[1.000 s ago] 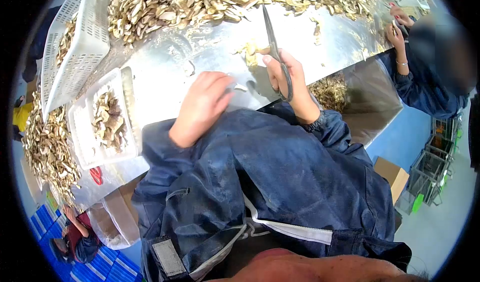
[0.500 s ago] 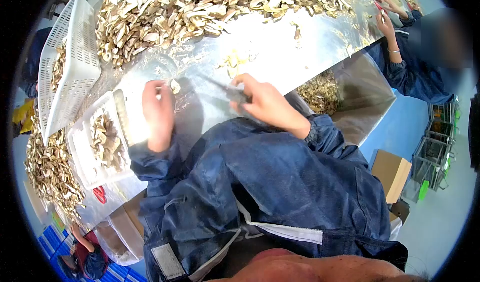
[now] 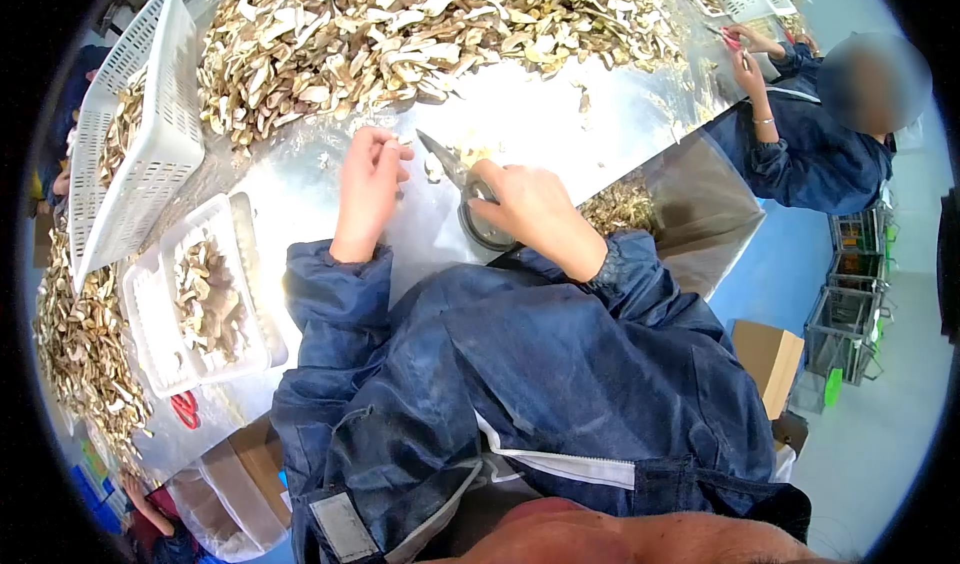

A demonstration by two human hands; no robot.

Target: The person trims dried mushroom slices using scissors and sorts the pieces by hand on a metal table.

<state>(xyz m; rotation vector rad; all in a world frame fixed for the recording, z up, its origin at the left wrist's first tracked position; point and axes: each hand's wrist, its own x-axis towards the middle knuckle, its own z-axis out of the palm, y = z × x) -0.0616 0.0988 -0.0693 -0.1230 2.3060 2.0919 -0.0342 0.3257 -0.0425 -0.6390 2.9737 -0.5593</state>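
My right hand grips a pair of scissors with dark handles, its blades pointing up and left. Just left of the blades, my left hand is closed with fingertips pinched together; whatever they hold is too small to make out. A small pale piece shows beside the blades, above the shiny tabletop. Beyond both hands spreads a large heap of dried mushroom slices. Yellowish crumbs lie near the right fingertips.
At left stand a white tray holding mushroom slices and a tilted white perforated basket. Red-handled scissors lie near the table edge. A co-worker works at right with red scissors. A lined bin sits below the edge.
My left hand has moved right and up, close to the scissors. The scissors, blurred before, now show clearly with their blades tilted toward the left hand. The view has shifted slightly.
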